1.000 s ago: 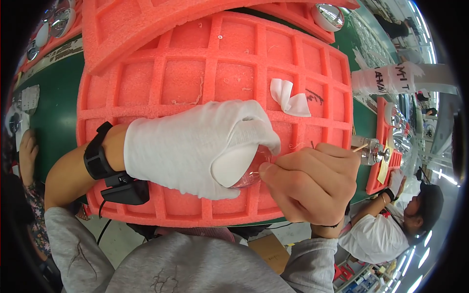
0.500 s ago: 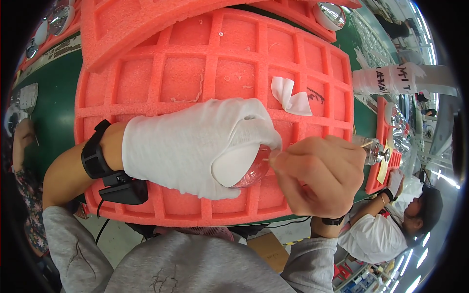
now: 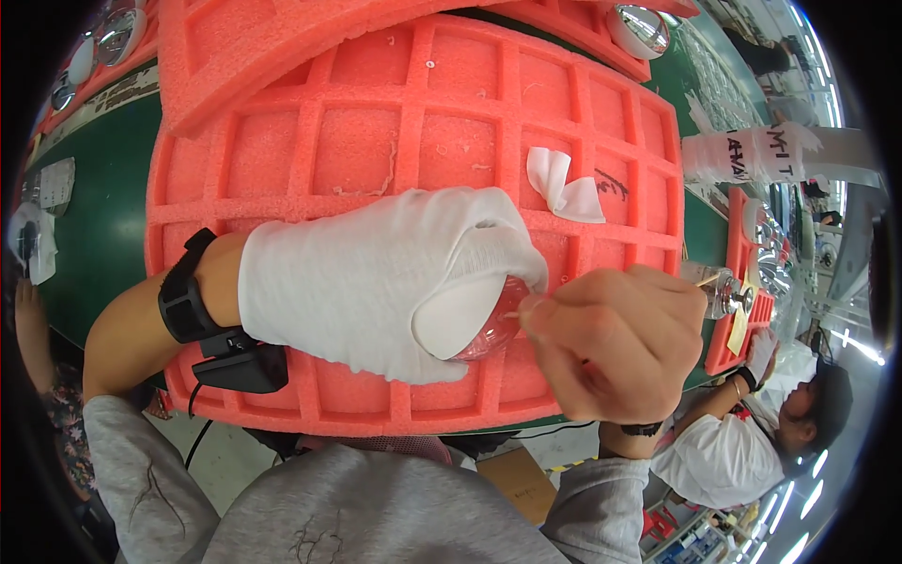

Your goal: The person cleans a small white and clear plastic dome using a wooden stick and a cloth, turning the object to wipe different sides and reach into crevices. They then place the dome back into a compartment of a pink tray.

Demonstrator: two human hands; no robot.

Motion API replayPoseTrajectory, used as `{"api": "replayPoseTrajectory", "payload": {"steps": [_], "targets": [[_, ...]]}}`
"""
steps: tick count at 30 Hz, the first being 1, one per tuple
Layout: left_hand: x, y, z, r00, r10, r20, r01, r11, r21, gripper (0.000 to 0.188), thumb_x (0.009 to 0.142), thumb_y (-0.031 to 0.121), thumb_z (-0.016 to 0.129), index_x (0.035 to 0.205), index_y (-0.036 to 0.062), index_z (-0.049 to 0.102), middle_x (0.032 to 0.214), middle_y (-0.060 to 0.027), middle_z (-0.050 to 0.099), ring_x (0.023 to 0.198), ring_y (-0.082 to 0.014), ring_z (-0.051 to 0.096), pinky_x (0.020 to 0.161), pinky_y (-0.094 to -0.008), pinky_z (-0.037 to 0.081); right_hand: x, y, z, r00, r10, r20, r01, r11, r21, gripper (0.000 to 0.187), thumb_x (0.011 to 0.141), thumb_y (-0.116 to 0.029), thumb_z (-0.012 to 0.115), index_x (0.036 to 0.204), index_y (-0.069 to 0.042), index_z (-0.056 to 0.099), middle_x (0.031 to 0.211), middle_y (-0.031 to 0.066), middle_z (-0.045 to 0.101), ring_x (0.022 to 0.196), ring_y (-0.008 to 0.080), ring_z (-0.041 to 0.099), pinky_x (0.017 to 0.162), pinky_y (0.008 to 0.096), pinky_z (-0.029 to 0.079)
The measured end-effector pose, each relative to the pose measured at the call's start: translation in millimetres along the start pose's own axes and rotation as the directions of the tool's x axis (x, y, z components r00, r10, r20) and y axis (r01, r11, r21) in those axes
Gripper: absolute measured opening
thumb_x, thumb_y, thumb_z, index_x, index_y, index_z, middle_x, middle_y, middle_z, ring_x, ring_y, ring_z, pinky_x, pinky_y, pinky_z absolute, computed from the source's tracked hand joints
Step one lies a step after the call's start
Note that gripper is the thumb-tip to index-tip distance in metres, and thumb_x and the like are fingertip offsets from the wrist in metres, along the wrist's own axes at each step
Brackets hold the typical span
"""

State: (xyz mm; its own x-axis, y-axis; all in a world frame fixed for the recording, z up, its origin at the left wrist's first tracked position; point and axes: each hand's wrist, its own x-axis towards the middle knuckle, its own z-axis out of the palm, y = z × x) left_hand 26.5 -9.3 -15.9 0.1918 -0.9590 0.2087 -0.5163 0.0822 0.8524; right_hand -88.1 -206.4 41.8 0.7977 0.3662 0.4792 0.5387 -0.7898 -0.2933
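My left hand (image 3: 376,277), in a white glove, is closed around a rounded piece. One part of it is a smooth white cover (image 3: 458,315); beside that is a clear, shiny dome (image 3: 493,329) through which the pink foam's colour shows. My right hand (image 3: 615,343) is bare and closed in a pinch at the dome's right edge. Between its thumb and finger is a thin pale stick, nearly all hidden by the fingers. Both hands are above a pink foam tray (image 3: 310,150) with square compartments. A folded white wipe (image 3: 567,188) lies on the tray, beyond my hands.
Another foam tray (image 3: 254,47) overlaps the far left. Shiny domed parts (image 3: 641,30) sit in trays at the back. To the right stand a clear bottle with a metal top (image 3: 722,293) and a wrapped post (image 3: 752,153). Co-workers (image 3: 719,456) are at both sides.
My hands stay almost in place, with the right fingers shifting slightly at the dome's edge. At the far left, a co-worker's hand has drawn back toward the near side.
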Motion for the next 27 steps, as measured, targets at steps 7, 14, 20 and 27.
{"api": "replayPoseTrajectory", "payload": {"steps": [7, 14, 20, 27], "targets": [[-2, -1, 1, 0.999, 0.025, -0.033, -0.026, 1.000, -0.017, 0.063, 0.066, 0.007, 0.087, 0.121, 0.0094, 0.057, 0.116, -0.0099, 0.062, 0.102, -0.0325, 0.061, 0.082, -0.0418, 0.054, 0, -6, 0, 1.000, -0.004, 0.021, 0.004, 1.000, 0.001, 0.022, 0.060, 0.002, 0.079, 0.076, -0.007, 0.068, 0.065, 0.0017, 0.063, 0.047, 0.0146, 0.054, 0.043, 0.0270, 0.035], [-2, 0, 0, 1.000, 0.009, -0.018, -0.009, 1.000, 0.001, 0.065, 0.064, 0.007, 0.088, 0.121, 0.0096, 0.056, 0.116, -0.0100, 0.062, 0.103, -0.0325, 0.061, 0.082, -0.0414, 0.054, 0, 2, 1, 1.000, -0.014, -0.009, 0.013, 0.999, -0.042, 0.022, 0.059, 0.000, 0.080, 0.075, -0.008, 0.068, 0.065, 0.0014, 0.063, 0.047, 0.0143, 0.054, 0.043, 0.0266, 0.034], [-1, 1, 1, 0.999, 0.030, -0.035, -0.030, 1.000, -0.007, 0.064, 0.064, 0.007, 0.088, 0.121, 0.0092, 0.057, 0.114, -0.0092, 0.062, 0.103, -0.0324, 0.061, 0.081, -0.0410, 0.055, 0, -9, -1, 0.999, -0.018, 0.027, 0.019, 0.999, -0.029, 0.021, 0.061, 0.000, 0.080, 0.076, -0.009, 0.068, 0.065, 0.0014, 0.064, 0.046, 0.0138, 0.052, 0.043, 0.0268, 0.033], [0, -1, 2, 0.999, 0.018, -0.027, -0.018, 1.000, -0.005, 0.063, 0.064, 0.007, 0.087, 0.120, 0.0093, 0.058, 0.113, -0.0086, 0.063, 0.101, -0.0321, 0.062, 0.081, -0.0414, 0.055, 0, -3, 0, 1.000, 0.004, 0.008, -0.003, 0.999, -0.049, 0.021, 0.062, 0.000, 0.080, 0.076, -0.009, 0.069, 0.065, 0.0012, 0.064, 0.045, 0.0135, 0.051, 0.043, 0.0272, 0.033]]}}
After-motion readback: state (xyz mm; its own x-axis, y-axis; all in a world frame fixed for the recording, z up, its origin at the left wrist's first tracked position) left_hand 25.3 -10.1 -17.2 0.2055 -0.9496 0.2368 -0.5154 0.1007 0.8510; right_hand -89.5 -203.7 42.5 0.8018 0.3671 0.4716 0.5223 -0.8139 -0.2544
